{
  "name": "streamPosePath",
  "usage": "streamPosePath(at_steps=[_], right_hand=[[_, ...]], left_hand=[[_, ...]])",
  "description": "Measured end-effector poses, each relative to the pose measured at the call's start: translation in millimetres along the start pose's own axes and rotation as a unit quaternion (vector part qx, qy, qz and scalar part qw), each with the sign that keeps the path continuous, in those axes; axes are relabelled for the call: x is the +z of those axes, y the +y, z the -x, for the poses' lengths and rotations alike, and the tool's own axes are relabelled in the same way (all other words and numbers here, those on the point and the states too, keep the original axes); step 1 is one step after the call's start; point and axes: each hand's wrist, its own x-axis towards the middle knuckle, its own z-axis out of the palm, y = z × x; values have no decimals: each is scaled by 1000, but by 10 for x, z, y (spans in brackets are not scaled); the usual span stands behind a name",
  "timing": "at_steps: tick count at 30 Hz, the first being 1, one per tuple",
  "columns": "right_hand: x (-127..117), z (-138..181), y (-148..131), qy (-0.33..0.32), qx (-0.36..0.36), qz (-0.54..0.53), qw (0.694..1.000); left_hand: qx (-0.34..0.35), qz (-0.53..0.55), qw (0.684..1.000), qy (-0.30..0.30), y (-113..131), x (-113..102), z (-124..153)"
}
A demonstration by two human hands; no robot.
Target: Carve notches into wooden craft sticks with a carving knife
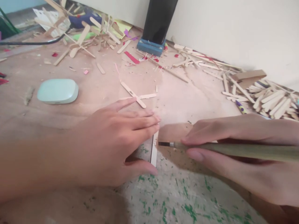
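Observation:
My left hand (112, 140) lies flat on the table, its fingers and thumb pressing down a light wooden craft stick (154, 149) that pokes out to the right of the fingertips. My right hand (235, 155) grips a thin olive-green tool (233, 149) like a pen, its dark pointed tip (163, 144) touching the stick's right edge near a small mark. The surface under both hands is worn wood flecked with green paint (177, 199).
A pale mint rounded case (58, 91) lies at the left. Two crossed sticks (135, 95) rest just beyond my left hand. Piles of craft sticks lie at the right (268, 99) and back left (79, 37). A black post on a blue base (151, 46) stands by the white wall.

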Motion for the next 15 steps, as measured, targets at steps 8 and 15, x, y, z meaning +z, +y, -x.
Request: streamPosePath(at_steps=[8, 15], right_hand=[[67, 9, 4, 5, -43, 55, 998], [88, 9, -80, -14, -34, 78, 996]], left_hand=[[17, -11, 1000, -2, 0, -57, -54], [-1, -2, 1000, 2, -15, -21, -34]])
